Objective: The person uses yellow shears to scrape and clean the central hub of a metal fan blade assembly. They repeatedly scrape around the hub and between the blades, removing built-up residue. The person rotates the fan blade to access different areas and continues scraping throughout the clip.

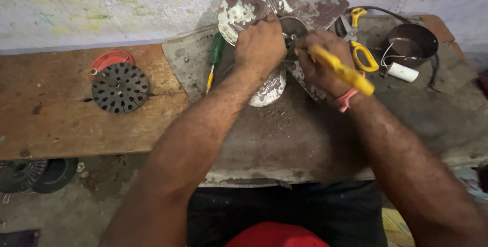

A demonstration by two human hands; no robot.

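A worn fan with peeling white and brown blades (251, 0) lies on a grimy metal sheet (290, 135) on the bench. My left hand (260, 44) grips the fan at its hub, fingers curled over it. My right hand (319, 64) is closed around a yellow-handled screwdriver (343, 70), its tip hidden at the hub between my hands. A pink band circles my right wrist.
A black perforated round cover (120, 88) lies on a red disc on the wooden bench at left. A green-handled screwdriver (214, 59) lies beside the fan. Yellow-handled pliers (362, 48), a dark metal bowl (409, 43) and a white cylinder (402, 72) sit at right. Black rings (35, 175) rest on the floor.
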